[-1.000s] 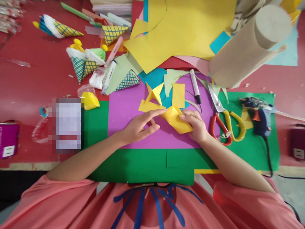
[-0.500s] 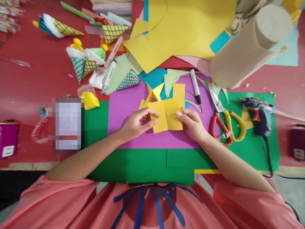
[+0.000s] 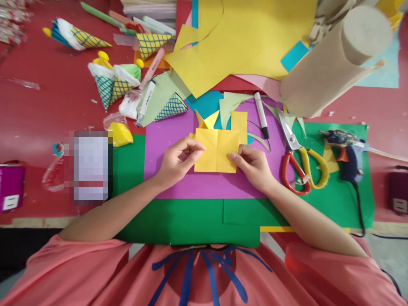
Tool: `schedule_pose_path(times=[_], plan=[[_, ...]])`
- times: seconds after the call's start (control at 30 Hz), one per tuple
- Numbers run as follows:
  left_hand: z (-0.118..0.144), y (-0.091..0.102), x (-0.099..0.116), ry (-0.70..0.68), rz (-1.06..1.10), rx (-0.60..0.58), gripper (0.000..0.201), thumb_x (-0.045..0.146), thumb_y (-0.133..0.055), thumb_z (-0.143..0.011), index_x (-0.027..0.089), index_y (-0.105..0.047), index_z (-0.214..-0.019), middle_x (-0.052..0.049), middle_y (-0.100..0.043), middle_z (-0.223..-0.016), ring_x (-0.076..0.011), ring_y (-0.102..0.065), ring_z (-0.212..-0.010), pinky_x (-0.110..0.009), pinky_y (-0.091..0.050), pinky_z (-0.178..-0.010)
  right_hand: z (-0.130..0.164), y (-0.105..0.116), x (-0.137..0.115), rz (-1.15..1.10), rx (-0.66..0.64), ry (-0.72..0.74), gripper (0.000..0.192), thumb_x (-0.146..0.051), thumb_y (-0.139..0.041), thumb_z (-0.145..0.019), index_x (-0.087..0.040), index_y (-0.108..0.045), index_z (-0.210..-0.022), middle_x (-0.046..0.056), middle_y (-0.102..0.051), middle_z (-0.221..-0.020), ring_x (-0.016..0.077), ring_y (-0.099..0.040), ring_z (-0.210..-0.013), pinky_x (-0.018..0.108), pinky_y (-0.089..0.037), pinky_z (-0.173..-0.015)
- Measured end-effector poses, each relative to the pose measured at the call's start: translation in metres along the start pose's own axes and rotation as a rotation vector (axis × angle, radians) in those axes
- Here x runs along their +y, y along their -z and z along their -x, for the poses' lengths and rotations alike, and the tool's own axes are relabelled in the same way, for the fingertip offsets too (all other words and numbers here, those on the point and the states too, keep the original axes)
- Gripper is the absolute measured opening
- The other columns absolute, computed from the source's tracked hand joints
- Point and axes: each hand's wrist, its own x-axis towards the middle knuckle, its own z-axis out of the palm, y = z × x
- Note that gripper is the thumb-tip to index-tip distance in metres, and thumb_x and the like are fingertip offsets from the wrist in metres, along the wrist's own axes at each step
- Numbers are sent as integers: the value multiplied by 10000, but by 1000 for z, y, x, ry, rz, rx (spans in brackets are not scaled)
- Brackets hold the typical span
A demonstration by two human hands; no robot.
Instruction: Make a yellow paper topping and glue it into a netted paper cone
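A creased yellow paper square (image 3: 217, 149) lies opened flat on a purple sheet (image 3: 178, 174). My left hand (image 3: 178, 161) pinches its left edge and my right hand (image 3: 253, 166) pinches its right edge. Just behind the square sit a yellow paper star scrap (image 3: 208, 121) and a small yellow rectangle (image 3: 239, 123). The purple sheet rests on green sheets (image 3: 191, 221).
Scissors (image 3: 298, 159) with red and yellow handles and a glue gun (image 3: 346, 155) lie to the right. A marker (image 3: 261, 114), a brown paper roll (image 3: 331, 63), large yellow sheets (image 3: 248, 38), and paper cones (image 3: 111, 83) fill the back. A yellow clay lump (image 3: 119, 134) sits left.
The yellow paper was a crumpled fold in my right hand; both hands have opened it into a flat square and shifted it slightly left and back.
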Motion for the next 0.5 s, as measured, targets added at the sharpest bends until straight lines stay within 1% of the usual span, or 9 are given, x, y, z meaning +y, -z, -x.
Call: schedule_pose_path(times=[0.07,0.1,0.13,0.17,0.2,0.27,0.33,0.4,0.5], plan=[[-1,1,-2,-8,5,19,48,157,-636,-840,191,-668,-850,27,-654,-724,-51,-593,-605,-139,-464,-520,1,-2,5,-2,35,86,149,-337,-621,-902,-237,-514,-873,-47,-525,-687,82,-463,-528,232,-352,-467],[-1,1,-3,-9,7,29,44,162,-637,-841,191,-668,-850,26,-651,-724,-50,-586,-599,-139,-460,-516,2,-3,7,-5,43,152,164,-297,-621,-901,-263,-505,-1013,-35,-566,-790,82,-492,-545,229,-382,-468],[-1,2,-4,-9,8,38,40,165,-639,-841,191,-668,-851,26,-649,-724,-50,-580,-596,-139,-456,-514,2,-3,8,6,45,225,278,-259,-616,-901,-293,-474,-1138,-17,-593,-904,82,-519,-566,231,-417,-479],[-2,2,-5,-9,9,45,37,167,-643,-838,191,-668,-850,26,-647,-725,-49,-577,-597,-139,-455,-515,3,-2,9,38,40,295,374,-226,-606,-904,-316,-442,-1228,2,-605,-1008,83,-543,-594,236,-456,-506],[-2,2,-5,-8,8,49,36,167,-644,-836,191,-668,-847,26,-645,-723,-49,-576,-599,-138,-454,-517,3,-1,9,90,22,356,418,-199,-589,-909,-326,-436,-1277,19,-612,-1083,91,-576,-641,248,-496,-555],[-2,2,-4,-2,6,49,36,165,-644,-835,190,-668,-842,28,-635,-709,-49,-571,-594,-137,-448,-516,4,3,7,198,-37,425,373,-168,-516,-939,-311,-501,-1283,35,-648,-1122,127,-642,-785,284,-552,-688],[-2,2,-3,2,5,35,37,168,-639,-839,190,-667,-845,28,-634,-709,-49,-567,-588,-138,-439,-507,5,7,4,243,-83,423,339,-144,-420,-964,-284,-580,-1228,35,-693,-1115,159,-674,-932,309,-566,-785],[-1,2,-3,9,7,25,30,180,-639,-842,191,-666,-849,25,-639,-717,-51,-564,-583,-143,-433,-497,5,9,3,242,-73,398,377,-105,-388,-943,-270,-618,-1191,25,-718,-1129,164,-689,-986,306,-576,-808],[0,4,-5,23,-6,35,66,202,-619,-855,202,-681,-875,17,-663,-748,-66,-584,-612,-161,-455,-515,5,8,3,222,-7,368,390,-57,-472,-860,-270,-658,-1129,5,-745,-1090,151,-719,-937,277,-594,-765]])
